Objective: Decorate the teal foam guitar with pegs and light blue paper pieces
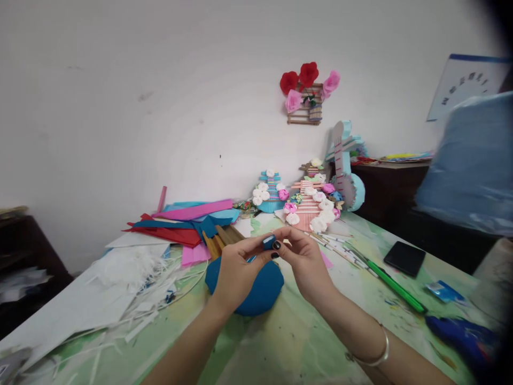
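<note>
Above the middle of the pale green tabletop [280, 342], the left hand [234, 275] and right hand [306, 262] are meeting fingertip to fingertip, both pinching tight on a small blue rolled paper piece [269, 241]. Directly under them a round blue paper disc [260, 297] is lying flat. At three o'clock a long green pen [395, 286] and a black rectangular phone [404, 258] are resting well apart from the hands. At ten o'clock white paper shreds [132, 272] are lying heaped. At twelve o'clock, stick-and-paper-flower stands [308, 206] are standing by the wall.
</note>
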